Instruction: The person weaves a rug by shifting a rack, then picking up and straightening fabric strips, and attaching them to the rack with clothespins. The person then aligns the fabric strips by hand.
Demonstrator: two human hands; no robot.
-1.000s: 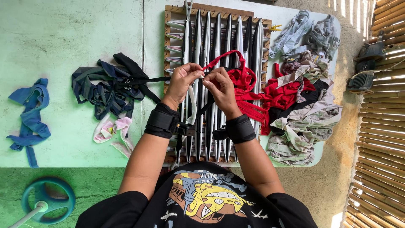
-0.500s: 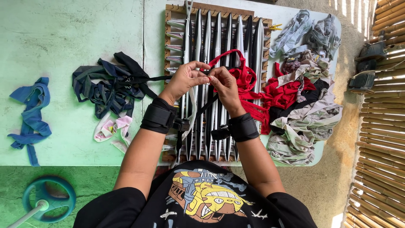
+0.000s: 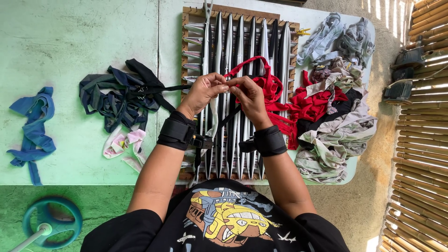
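Observation:
A wooden peg loom frame [image 3: 186,28] lies on the pale table, strung lengthwise with grey and white fabric strips. Over its middle, my left hand [image 3: 204,92] and my right hand [image 3: 249,95] meet with pinched fingertips. Together they hold a red fabric loop [image 3: 255,65] that arches above them and trails right onto the loom. A black strip [image 3: 231,116] hangs down from between the fingers. Both wrists wear black bands.
A dark navy and black strip pile [image 3: 116,95] lies left of the loom, with a pink-white scrap [image 3: 125,142] below it and a blue strip [image 3: 33,126] far left. Red, grey and white strips [image 3: 331,107] heap on the right. A bamboo screen [image 3: 422,140] stands beyond.
Both hands have shifted slightly to the left over the loom, fingertips still pinched together on the red loop. The fabric piles have not moved.

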